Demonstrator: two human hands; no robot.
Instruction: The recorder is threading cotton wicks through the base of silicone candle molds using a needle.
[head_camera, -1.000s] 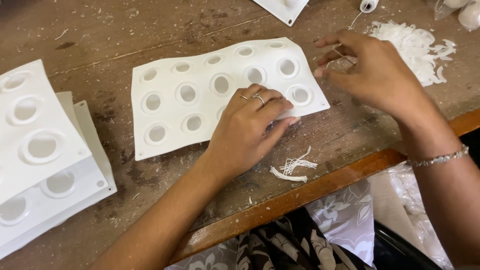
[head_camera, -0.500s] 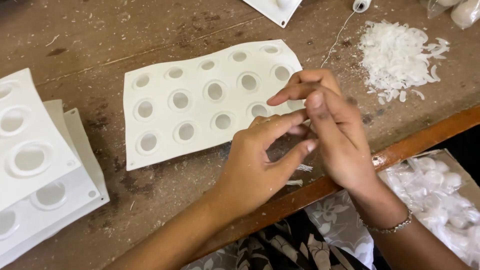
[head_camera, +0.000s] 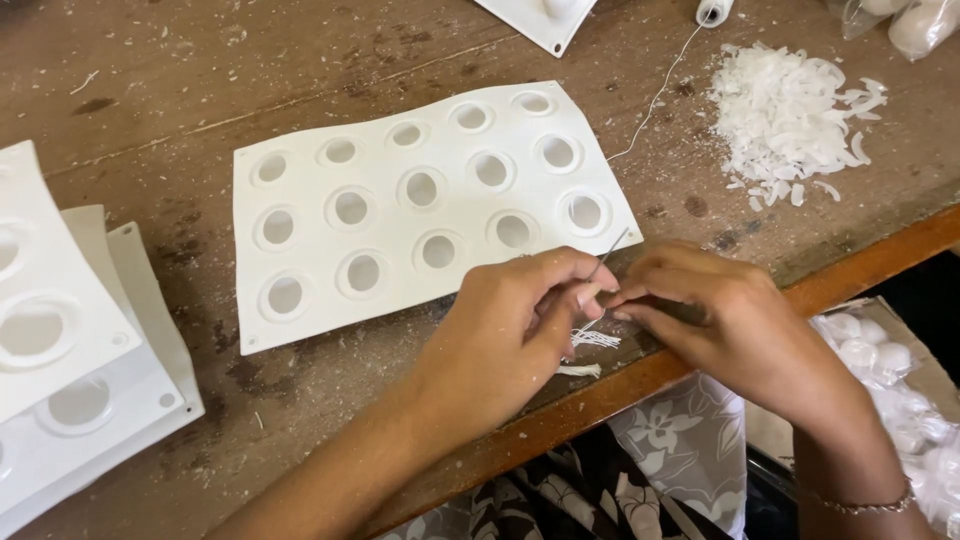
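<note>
My left hand and my right hand meet near the table's front edge, fingertips pinched together around a thin needle that sticks up between them. A fine white thread runs from there up to a small spool at the top. Short white wick pieces lie on the wood just under my fingers. A white mould sheet with rows of round cavities lies flat just beyond both hands.
A pile of white flakes sits at the right rear. Stacked white moulds with larger cavities lie at the left. Another white mould pokes in at the top. A box of white round pieces sits below the table edge.
My right hand came back from the flake pile to the front edge and joined my left hand, which lifted off the mould sheet. Both now pinch the needle.
</note>
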